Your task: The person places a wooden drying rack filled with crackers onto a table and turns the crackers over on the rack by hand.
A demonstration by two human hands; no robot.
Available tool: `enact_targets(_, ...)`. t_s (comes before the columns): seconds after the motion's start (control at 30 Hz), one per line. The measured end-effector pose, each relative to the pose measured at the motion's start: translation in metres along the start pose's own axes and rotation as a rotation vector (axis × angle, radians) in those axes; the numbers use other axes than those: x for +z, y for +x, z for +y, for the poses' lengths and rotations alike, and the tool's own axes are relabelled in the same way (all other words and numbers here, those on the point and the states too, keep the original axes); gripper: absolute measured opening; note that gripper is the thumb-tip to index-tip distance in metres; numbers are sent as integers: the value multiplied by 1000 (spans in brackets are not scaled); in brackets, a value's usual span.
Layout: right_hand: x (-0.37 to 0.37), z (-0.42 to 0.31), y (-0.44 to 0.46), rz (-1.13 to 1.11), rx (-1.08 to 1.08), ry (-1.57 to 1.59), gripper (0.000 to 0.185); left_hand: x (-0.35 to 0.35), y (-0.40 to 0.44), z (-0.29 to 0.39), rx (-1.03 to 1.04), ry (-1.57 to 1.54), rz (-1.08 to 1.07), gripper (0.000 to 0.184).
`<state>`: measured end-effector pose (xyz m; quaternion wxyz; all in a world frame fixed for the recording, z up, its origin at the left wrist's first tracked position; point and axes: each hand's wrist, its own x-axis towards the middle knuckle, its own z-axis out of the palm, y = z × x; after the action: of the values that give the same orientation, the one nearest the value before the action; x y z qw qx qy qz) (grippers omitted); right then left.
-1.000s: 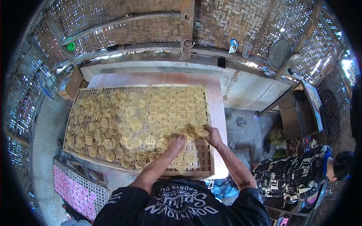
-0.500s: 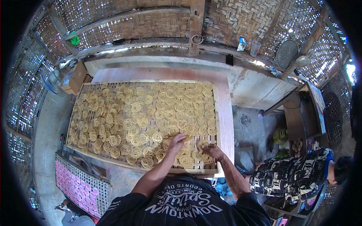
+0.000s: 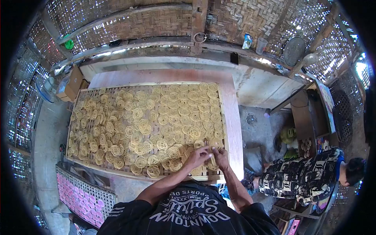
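Coils [image 3: 145,126] are arrayed across a tray [image 3: 222,113]; over those near its near right corner, the left hand [image 3: 199,156] and right hand [image 3: 221,157] are curled close together; whether any is pinched cannot be told.

Fingers [image 3: 203,152] partly covering coils [image 3: 212,163] — grip unclear, lower-left person [image 3: 74,229] cut off

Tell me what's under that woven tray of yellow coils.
Beyond the far and right edges of the woven tray, a pinkish board shows. The tray and coils hide whatever else lies beneath.
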<state>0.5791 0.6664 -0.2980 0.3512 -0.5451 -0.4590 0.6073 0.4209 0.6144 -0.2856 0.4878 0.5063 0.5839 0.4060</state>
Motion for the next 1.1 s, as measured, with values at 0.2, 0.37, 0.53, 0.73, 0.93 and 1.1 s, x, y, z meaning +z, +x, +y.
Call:
enact_targets(0.2,-35,12,11,-88,-139,-749,44,-21,-3,-23,130,354,34,31)
enact_targets(0.37,-24,-59,1,68,-107,-1389,54,-97,7,-46,29,786,401,54)
enact_targets(0.53,17,-81,10,98,-413,-1380,49,-154,4,-55,-147,1025,378,73)
enact_targets(0.73,100,-11,20,-252,-822,-1226,45,-149,-15,-62,-120,1052,239,67)
enact_targets(0.93,124,2,-23,-421,-881,-1119,41,-163,-21,-77,22,1010,221,47)
enact_targets(1.1,118,-14,6,-360,-847,-1295,57,-161,-19,-96,463,1260,474,36)
